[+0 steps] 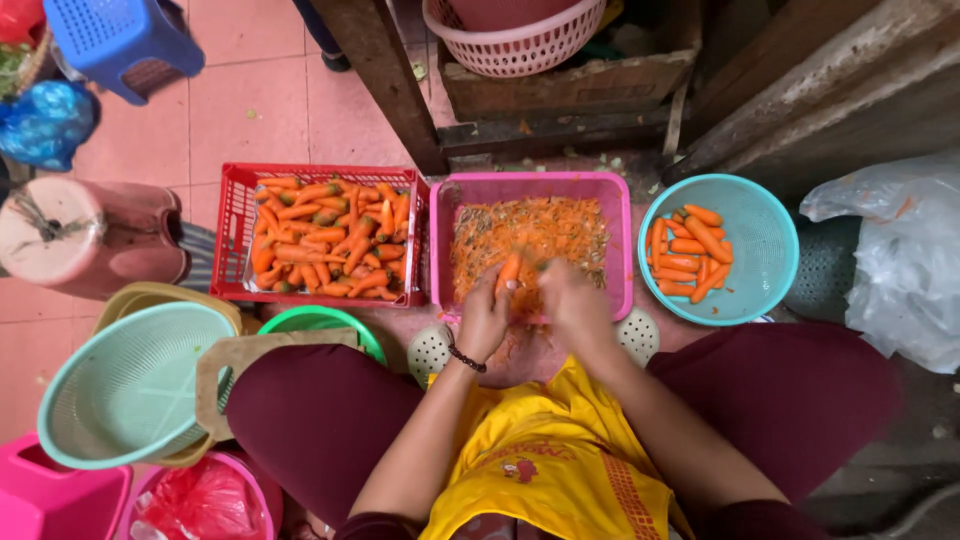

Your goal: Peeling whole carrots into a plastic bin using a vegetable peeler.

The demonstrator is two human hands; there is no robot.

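The left hand (484,318) is clamping its fingers round a stiff, slippery-looking carrot (508,272) over the pink basket (442,240), while the right hand (572,300) is closing on something I cannot make out.

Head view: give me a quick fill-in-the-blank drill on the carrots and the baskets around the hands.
1. The left hand holds a carrot over the ____ basket of peelings.
2. The red crate of carrots sits to the ____ of that basket.
3. The peeled carrots lie in a round ____ basket.
4. The right hand works ____ the pink basket, not over the crate.

Missing words: pink; left; teal; over
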